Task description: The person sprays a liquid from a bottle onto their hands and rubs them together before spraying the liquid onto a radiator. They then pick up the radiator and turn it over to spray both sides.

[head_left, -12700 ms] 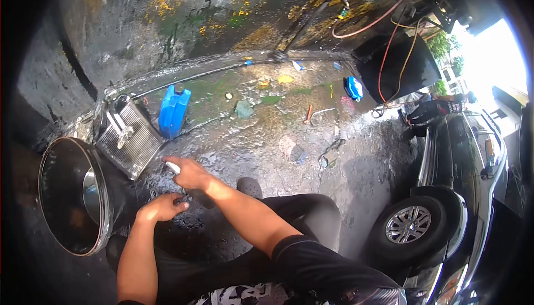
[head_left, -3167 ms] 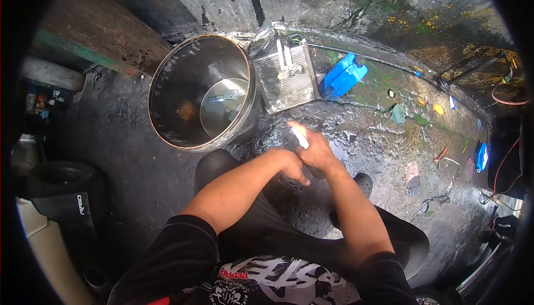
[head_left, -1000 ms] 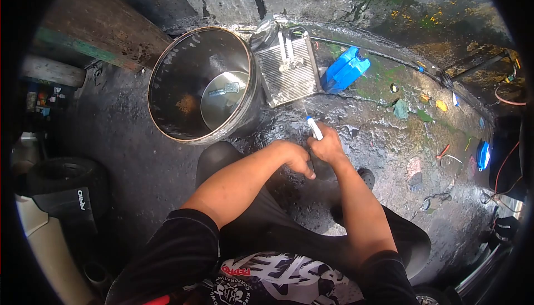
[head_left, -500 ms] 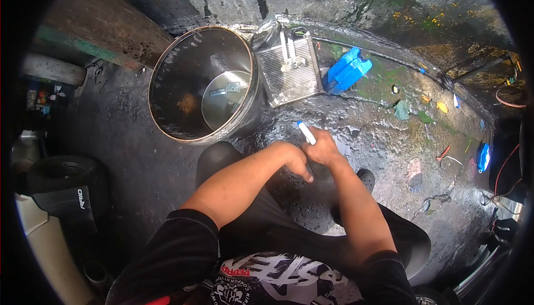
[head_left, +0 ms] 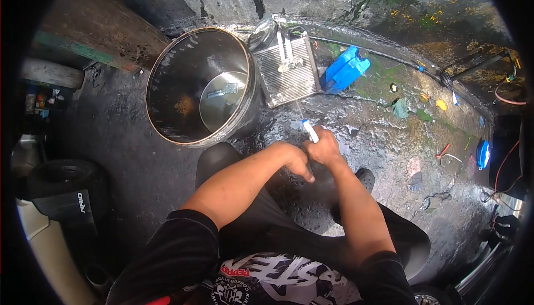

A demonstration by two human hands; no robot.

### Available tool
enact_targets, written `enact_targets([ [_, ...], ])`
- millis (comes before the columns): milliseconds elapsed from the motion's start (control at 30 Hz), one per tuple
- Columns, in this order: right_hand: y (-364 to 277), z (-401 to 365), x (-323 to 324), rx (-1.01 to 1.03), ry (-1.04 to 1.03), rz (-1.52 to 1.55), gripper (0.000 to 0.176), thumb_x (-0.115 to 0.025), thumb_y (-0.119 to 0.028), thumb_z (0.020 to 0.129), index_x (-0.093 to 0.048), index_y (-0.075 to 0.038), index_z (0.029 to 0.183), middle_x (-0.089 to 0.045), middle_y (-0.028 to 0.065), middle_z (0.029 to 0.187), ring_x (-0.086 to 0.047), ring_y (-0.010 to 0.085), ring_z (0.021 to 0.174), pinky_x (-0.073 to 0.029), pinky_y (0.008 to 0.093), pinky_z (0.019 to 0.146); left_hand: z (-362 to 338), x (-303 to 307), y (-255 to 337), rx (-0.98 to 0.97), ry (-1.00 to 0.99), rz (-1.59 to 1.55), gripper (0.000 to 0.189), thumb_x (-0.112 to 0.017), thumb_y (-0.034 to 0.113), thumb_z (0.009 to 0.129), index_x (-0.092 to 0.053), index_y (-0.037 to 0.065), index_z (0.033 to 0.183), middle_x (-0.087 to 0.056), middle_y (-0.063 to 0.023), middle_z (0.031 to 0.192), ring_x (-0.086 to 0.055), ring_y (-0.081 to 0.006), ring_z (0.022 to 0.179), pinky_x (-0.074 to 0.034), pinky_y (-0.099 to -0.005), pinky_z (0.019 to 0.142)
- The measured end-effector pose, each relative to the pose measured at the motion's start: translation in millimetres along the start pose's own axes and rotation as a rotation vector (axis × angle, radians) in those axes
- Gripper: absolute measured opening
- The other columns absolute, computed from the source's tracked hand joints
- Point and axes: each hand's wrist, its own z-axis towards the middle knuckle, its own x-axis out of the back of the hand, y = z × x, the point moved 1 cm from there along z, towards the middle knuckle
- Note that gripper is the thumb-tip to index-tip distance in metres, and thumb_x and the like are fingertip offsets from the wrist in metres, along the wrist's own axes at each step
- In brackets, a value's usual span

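My right hand (head_left: 324, 146) is closed around a white tube with a blue tip (head_left: 310, 131), which points away from me. A thin pale streak, like a jet of liquid, runs from the tip toward the finned radiator-like core (head_left: 281, 79) on the floor. My left hand (head_left: 295, 160) is beside the right one, fingers curled downward; what they grip is hidden. Metal fittings (head_left: 291, 62) with two pale pipes lie on the core.
A large open drum (head_left: 245, 121) with liquid at its bottom stands left of the core. A blue jug (head_left: 345, 71) is at its right. The floor (head_left: 378, 121) is wet and littered with scraps. A tyre (head_left: 67, 180) lies far left.
The white tube has swung slightly to the right and down, and a thin streak now shows ahead of its tip. The whole view has shifted slightly. My left hand keeps its pose.
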Motion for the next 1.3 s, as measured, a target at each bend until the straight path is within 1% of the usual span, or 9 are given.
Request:
enact_targets([
  [167, 1, 5, 2, 0.038, -0.11, -0.016, 0.041, -0.073, -0.025, 0.081, -0.071, -0.005, 0.116, -0.074, 0.0241, 0.11, -0.069, 0.0435, 0.109, -0.054, 0.051, 0.096, -2, 3, 4, 0.005, -0.014, 0.012, 0.097, -0.062, 0.073, 0.09, -0.053, -0.002, 0.151, -0.053, -0.026, 0.154, -0.05, -0.038, 0.145, -0.04, -0.0457, 0.119],
  [267, 0, 3, 5, -0.052, -0.003, 0.011, 0.041, -0.073, -0.025, 0.081, -0.071, -0.006, 0.117, -0.074, 0.0243, 0.11, -0.069, 0.0435, 0.11, -0.054, 0.051, 0.096, 0, 3, 2, 0.025, -0.004, -0.002, 0.098, -0.062, 0.074, 0.09, -0.053, -0.003, 0.151, -0.053, -0.0258, 0.154, -0.05, -0.0379, 0.145, -0.04, -0.0458, 0.119],
  [367, 1, 4, 6, -0.064, -0.012, -0.002, 0.041, -0.073, -0.026, 0.081, -0.071, -0.007, 0.117, -0.074, 0.0243, 0.11, -0.069, 0.0437, 0.109, -0.054, 0.0509, 0.097, 2, 4, 3, 0.009, 0.002, -0.016, 0.098, -0.062, 0.074, 0.09, -0.053, -0.003, 0.151, -0.053, -0.0254, 0.154, -0.05, -0.0378, 0.145, -0.04, -0.0458, 0.119],
  [467, 3, 3, 5, -0.017, -0.009, 0.007, 0.039, -0.072, -0.025, 0.081, -0.072, -0.006, 0.115, -0.074, 0.0245, 0.109, -0.069, 0.0439, 0.108, -0.054, 0.0508, 0.096, 4, 2, 2, 0.013, 0.017, 0.009, 0.098, -0.062, 0.073, 0.09, -0.053, -0.002, 0.152, -0.053, -0.0249, 0.155, -0.049, -0.0373, 0.145, -0.039, -0.0457, 0.119],
  [767, 14, 4, 4, -0.071, -0.007, 0.064, 0.039, -0.071, -0.024, 0.079, -0.071, -0.003, 0.112, -0.073, 0.0262, 0.107, -0.069, 0.0453, 0.107, -0.054, 0.0511, 0.094, -3, 6, 8, 0.009, -0.003, 0.011, 0.097, -0.062, 0.072, 0.091, -0.051, -0.002, 0.153, -0.052, -0.024, 0.156, -0.049, -0.0373, 0.145, -0.04, -0.0453, 0.119],
  [867, 18, 5, 3, 0.009, 0.049, 0.081, 0.038, -0.07, -0.025, 0.08, -0.07, -0.003, 0.111, -0.073, 0.0266, 0.106, -0.068, 0.0455, 0.107, -0.054, 0.0515, 0.094, -3, 6, 10, 0.013, -0.001, 0.009, 0.097, -0.062, 0.071, 0.091, -0.051, -0.002, 0.153, -0.052, -0.0241, 0.155, -0.05, -0.0372, 0.145, -0.04, -0.045, 0.119],
  [1033, 18, 5, 7, -0.059, 0.056, 0.067, 0.036, -0.07, -0.023, 0.08, -0.07, -0.003, 0.11, -0.073, 0.0267, 0.107, -0.068, 0.046, 0.106, -0.053, 0.0519, 0.094, -8, 5, 12, -0.005, 0.063, 0.0, 0.097, -0.063, 0.07, 0.091, -0.05, -0.003, 0.153, -0.053, -0.0238, 0.155, -0.05, -0.0368, 0.145, -0.041, -0.0451, 0.118],
  [1167, 20, 5, 9, -0.002, 0.05, 0.119, 0.035, -0.069, -0.023, 0.08, -0.07, -0.003, 0.109, -0.073, 0.0264, 0.106, -0.068, 0.0464, 0.106, -0.053, 0.0514, 0.093, -11, 9, 15, 0.012, 0.015, 0.003, 0.098, -0.064, 0.071, 0.09, -0.048, -0.003, 0.154, -0.052, -0.0235, 0.156, -0.049, -0.0366, 0.146, -0.04, -0.0449, 0.118],
  [1300, 20, 4, 9, -0.034, 0.138, 0.09, 0.036, -0.07, -0.022, 0.081, -0.07, -0.003, 0.111, -0.073, 0.0269, 0.105, -0.068, 0.0473, 0.105, -0.054, 0.0509, 0.092, -16, 9, 13, -0.005, 0.06, -0.02, 0.1, -0.064, 0.071, 0.09, -0.045, -0.001, 0.156, -0.049, -0.0233, 0.158, -0.047, -0.0365, 0.147, -0.04, -0.0444, 0.119],
])
